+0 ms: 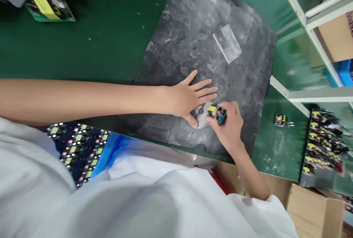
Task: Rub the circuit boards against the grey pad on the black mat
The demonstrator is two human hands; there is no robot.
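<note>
My left hand (190, 96) is stretched out with its fingers spread over a worn black mat (176, 46). Whether its palm presses on the mat I cannot tell. Pinched between the thumb and fingers of my right hand (230, 124) is a small circuit board (217, 114) with a yellow-topped part and a blue part. Between the two hands lies a pale, whitish patch (202, 114) with a small dark round spot, partly covered by the fingers. Farther up the mat rests a clear plastic bag (228, 44).
Several circuit boards fill a dark tray (305, 157) at the right; a single board (281, 120) lies nearer on the green table (110, 43). More boards sit in a blue-edged tray (103, 153) below my left arm. A cardboard box (309, 208) stands lower right, beside white shelf bars (325, 94).
</note>
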